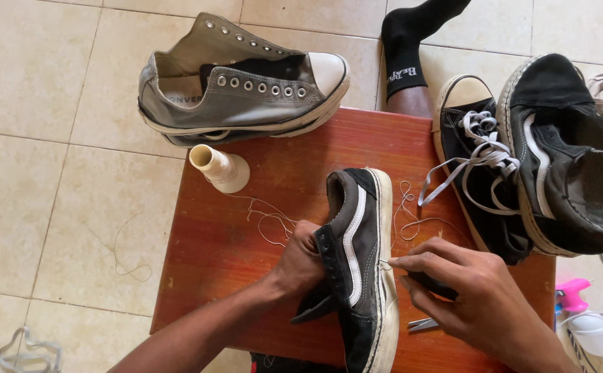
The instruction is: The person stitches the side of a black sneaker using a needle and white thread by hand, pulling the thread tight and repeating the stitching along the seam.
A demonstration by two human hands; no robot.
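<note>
Two hands are working the black sneaker (360,262) at 6 o'clock on the wooden stool (211,255): left hand (300,261) is gripping its upper, right hand (453,283) is pinching thread at the sole seam. I'd be keeping stitches tight, thread spool (220,168) sitting at 11.

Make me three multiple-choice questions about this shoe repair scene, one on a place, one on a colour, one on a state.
1. Where does the cream thread spool stand?
A. on the reddish wooden table
B. on the tiled floor
C. inside a shoe

2. What colour is the side stripe on the black low sneaker between the hands?
A. red
B. white
C. yellow

3. How is the grey canvas sneaker?
A. tightly laced
B. without laces
C. wrapped in plastic

Answers:
1 A, its base rests on the tabletop.
2 B, a white stripe runs along its side.
3 B, its eyelets are bare.
</note>
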